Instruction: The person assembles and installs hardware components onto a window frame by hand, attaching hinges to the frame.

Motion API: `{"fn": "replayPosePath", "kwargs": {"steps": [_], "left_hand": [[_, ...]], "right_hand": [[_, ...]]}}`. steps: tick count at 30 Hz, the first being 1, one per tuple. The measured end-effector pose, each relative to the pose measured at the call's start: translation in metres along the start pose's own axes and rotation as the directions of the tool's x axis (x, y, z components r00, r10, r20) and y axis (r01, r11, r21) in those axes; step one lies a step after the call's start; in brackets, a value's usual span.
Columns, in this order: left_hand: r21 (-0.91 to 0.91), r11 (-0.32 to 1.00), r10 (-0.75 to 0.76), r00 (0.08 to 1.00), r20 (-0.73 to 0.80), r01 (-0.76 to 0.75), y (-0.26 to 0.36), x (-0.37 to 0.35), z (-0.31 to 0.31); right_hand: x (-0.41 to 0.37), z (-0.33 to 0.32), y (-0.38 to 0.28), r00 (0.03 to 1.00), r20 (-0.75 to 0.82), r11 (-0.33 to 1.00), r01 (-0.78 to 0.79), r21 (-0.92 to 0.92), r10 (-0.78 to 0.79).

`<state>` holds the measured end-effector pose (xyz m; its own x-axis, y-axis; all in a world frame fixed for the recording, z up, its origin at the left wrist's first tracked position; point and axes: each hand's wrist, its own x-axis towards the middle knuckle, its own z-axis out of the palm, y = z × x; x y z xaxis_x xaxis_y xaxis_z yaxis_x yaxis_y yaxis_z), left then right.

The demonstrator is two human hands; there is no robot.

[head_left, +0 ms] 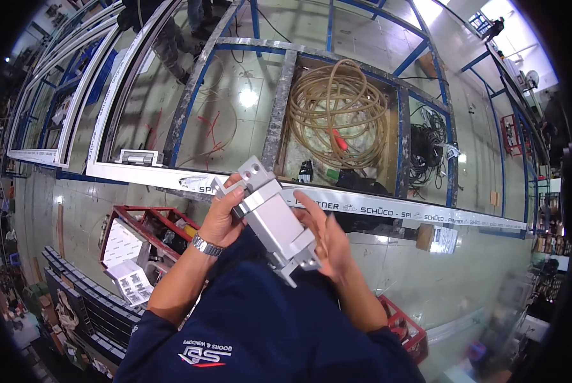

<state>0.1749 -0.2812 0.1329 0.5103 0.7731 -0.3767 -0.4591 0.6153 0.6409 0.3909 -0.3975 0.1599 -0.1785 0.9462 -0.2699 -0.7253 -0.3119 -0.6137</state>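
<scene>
My left hand, with a metal watch on its wrist, is closed around the upper left end of a silver door hinge. The hinge is a thick block with drilled mounting plates at both ends, tilted in front of my body. Beside its lower right side is my right hand, slightly blurred, its fingers stretched out and apart. Just beyond the hinge runs a white window or door frame covered in printed protective film. A similar hinge sits on that frame at the left.
A blue-legged metal stand supports the frame. Inside it lies a coiled hose, with black cables to the right. A red tool crate with an open box is at lower left; another red crate is at lower right. A person's legs show beyond.
</scene>
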Motion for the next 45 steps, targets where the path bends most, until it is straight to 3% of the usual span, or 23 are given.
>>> {"fn": "replayPosePath", "kwargs": {"steps": [2, 3, 5, 8, 9, 11, 12, 13, 15, 17, 20, 21, 25, 29, 31, 37, 43, 45], "left_hand": [[0.061, 0.997, -0.052, 0.998, 0.047, 0.049, 0.003, 0.008, 0.004], [0.111, 0.991, -0.084, 0.994, 0.065, 0.076, 0.003, 0.015, 0.007], [0.220, 0.959, -0.197, 0.977, 0.075, 0.177, 0.016, 0.022, 0.020], [0.320, 0.932, -0.199, 0.978, 0.062, 0.169, 0.023, 0.036, 0.033], [0.450, 0.892, -0.097, 0.993, 0.074, 0.054, 0.024, 0.039, 0.038], [0.543, 0.839, -0.067, 0.997, 0.028, 0.041, 0.027, 0.035, 0.052], [0.588, 0.808, -0.051, 0.999, 0.006, 0.038, 0.029, 0.033, 0.058], [0.685, 0.726, 0.020, 0.998, 0.064, -0.059, 0.028, 0.031, 0.060], [0.556, 0.825, 0.067, 0.994, 0.090, -0.106, 0.012, 0.023, 0.059], [0.479, 0.865, 0.110, 0.988, 0.113, -0.151, -0.010, 0.019, 0.048], [0.310, 0.949, -0.054, 0.998, -0.024, 0.059, -0.016, 0.017, 0.050], [0.259, 0.963, 0.074, 0.997, 0.000, -0.071, -0.021, 0.022, 0.056], [0.381, 0.925, 0.000, 1.000, -0.013, 0.005, -0.006, 0.015, 0.067], [0.477, 0.878, 0.038, 0.999, 0.002, -0.034, -0.010, 0.012, 0.073], [0.469, 0.883, -0.030, 0.999, 0.012, 0.021, -0.007, 0.013, 0.072], [0.586, 0.806, 0.056, 0.997, 0.061, -0.081, -0.002, 0.012, 0.089], [0.751, 0.624, 0.149, 0.976, 0.157, -0.217, -0.008, 0.016, 0.082], [0.634, 0.761, 0.116, 0.990, 0.082, -0.141, -0.009, 0.014, 0.081]], "right_hand": [[0.015, 0.004, -0.010, 0.992, -0.073, 0.994, -0.095, 0.058, 0.100], [0.023, 0.003, -0.006, 0.992, -0.100, 0.994, -0.081, -0.072, 0.074], [0.030, 0.010, -0.012, 0.991, -0.049, 0.993, -0.120, 0.020, 0.121], [0.036, 0.007, -0.011, 0.986, -0.011, 0.974, -0.164, 0.153, 0.168], [0.037, 0.001, -0.007, 0.985, 0.045, 0.960, -0.170, 0.221, 0.164], [0.039, -0.008, 0.001, 0.984, 0.153, 0.924, -0.144, 0.355, 0.094], [0.038, -0.011, 0.004, 0.988, 0.142, 0.926, -0.114, 0.360, 0.067], [0.037, -0.014, 0.007, 0.991, 0.131, 0.927, -0.086, 0.366, 0.040], [0.036, -0.023, 0.017, 0.990, 0.137, 0.897, -0.026, 0.441, -0.039], [0.037, -0.034, 0.025, 0.998, 0.054, 0.924, 0.006, 0.383, -0.029], [0.038, -0.026, 0.017, 0.994, -0.047, 0.973, 0.106, 0.203, -0.099], [0.040, -0.026, 0.016, 0.991, -0.079, 0.979, 0.122, 0.165, -0.110], [0.044, -0.023, 0.001, 0.990, -0.103, 0.982, 0.108, 0.152, -0.093], [0.048, -0.023, -0.002, 0.970, -0.127, 0.976, 0.214, 0.032, -0.208], [0.049, -0.025, -0.002, 0.957, -0.153, 0.968, 0.240, -0.070, -0.248], [0.052, -0.013, -0.017, 0.973, -0.149, 0.984, 0.165, -0.073, -0.175], [0.056, -0.012, -0.014, 0.954, -0.242, 0.984, 0.164, -0.072, -0.176], [0.056, -0.014, -0.012, 0.951, -0.245, 0.982, 0.186, -0.043, -0.191]]}}
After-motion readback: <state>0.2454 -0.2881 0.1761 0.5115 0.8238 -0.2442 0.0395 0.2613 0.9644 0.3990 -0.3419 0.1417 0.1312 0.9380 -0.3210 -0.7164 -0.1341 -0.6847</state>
